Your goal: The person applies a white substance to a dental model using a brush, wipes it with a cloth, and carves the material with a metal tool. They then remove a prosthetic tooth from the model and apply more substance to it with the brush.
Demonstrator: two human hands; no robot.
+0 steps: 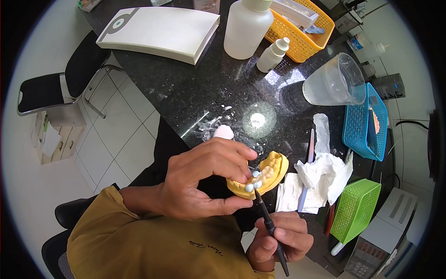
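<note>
My left hand (204, 179) is closed around a yellow dental cast (276, 162), fingers over its back and thumb along the near edge. The cast carries a curved row of teeth; some are cream, and a few at the front (253, 186) are pale bluish white. In my right hand (283, 237) is a slim black pen-like tool (267, 218), pinched between thumb and fingers. Its thin tip meets or nearly meets the pale front teeth. Fingers of my left hand hide part of the cast. A rounded pinkish-white piece (224, 132) shows just behind that hand.
Crumpled tissue (325, 172) and a lilac-handled tool (304, 195) lie right of the cast. Farther off stand a plastic cup (332, 83), a dropper bottle (273, 56), a large bottle (247, 30) and a white box (160, 32). Blue (360, 125), green (355, 209) and yellow (297, 51) baskets line the right side.
</note>
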